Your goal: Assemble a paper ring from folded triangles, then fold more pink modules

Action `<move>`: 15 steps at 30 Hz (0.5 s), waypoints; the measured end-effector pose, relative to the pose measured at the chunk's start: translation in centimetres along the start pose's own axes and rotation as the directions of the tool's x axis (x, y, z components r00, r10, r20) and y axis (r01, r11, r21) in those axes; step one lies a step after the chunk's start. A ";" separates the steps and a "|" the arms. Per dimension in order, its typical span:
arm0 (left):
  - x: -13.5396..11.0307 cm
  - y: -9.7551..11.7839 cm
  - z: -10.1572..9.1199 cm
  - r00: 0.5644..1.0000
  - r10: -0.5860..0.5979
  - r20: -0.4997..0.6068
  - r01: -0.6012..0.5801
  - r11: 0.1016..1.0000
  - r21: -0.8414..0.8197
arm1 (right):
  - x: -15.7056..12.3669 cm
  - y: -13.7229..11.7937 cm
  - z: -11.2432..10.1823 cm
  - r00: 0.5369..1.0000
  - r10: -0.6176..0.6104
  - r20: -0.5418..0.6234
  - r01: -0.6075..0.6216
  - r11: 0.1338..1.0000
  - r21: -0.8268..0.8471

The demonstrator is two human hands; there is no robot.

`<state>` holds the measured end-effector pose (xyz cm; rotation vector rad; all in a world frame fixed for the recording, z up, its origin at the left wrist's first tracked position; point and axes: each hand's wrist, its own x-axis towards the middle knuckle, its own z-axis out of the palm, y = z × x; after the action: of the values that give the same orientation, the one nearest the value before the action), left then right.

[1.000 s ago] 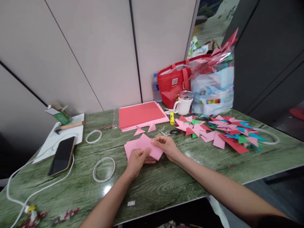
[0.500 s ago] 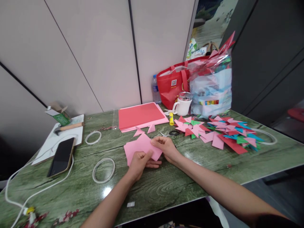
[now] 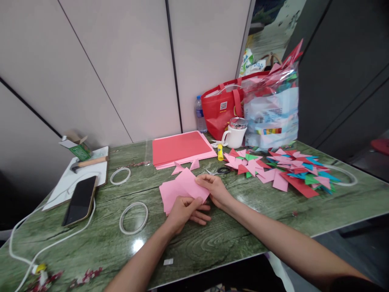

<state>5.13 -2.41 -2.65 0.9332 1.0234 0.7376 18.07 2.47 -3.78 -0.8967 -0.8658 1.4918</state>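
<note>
Between my hands is a pink sheet of paper, held at an angle above the table. My right hand pinches its right corner between thumb and fingers. My left hand has its thumb on the lower edge, the other fingers reaching underneath toward the right. More pink paper shows behind and to the left of the sheet; I cannot tell whether it is held or lies on the table. Just beyond are small folded pink pieces and scissors with black handles.
Red and pink sheets lie at the back, beside a glue stick and a white mug. Folded paper pieces are heaped at right. Tape rolls, a phone and a hammer are at left.
My left fingers have spread a little further apart under the paper. The pink sheet stays in both hands, its angle barely altered. The whole view has shifted slightly.
</note>
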 end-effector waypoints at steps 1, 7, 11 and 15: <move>0.0 0.0 0.0 1.000 -0.003 0.008 0.003 1.000 -0.007 | 0.0 0.0 0.0 1.000 0.001 -0.001 -0.001 1.000 0.000; 0.1 -0.1 0.1 1.000 0.009 0.017 -0.008 0.999 -0.043 | 0.0 0.2 -0.1 1.000 0.014 0.024 -0.014 1.000 0.003; 0.1 -0.3 0.1 0.999 0.017 0.035 -0.017 1.000 -0.006 | -0.1 0.2 0.0 1.000 0.021 0.017 -0.021 1.000 -0.002; 0.1 -0.4 0.0 0.996 0.056 0.075 -0.056 0.998 -0.007 | -0.2 0.3 0.1 0.999 0.033 0.035 -0.033 0.999 0.002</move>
<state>5.20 -2.50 -3.09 0.9812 0.9324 0.7464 17.89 2.27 -3.95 -0.8886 -0.8780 1.5415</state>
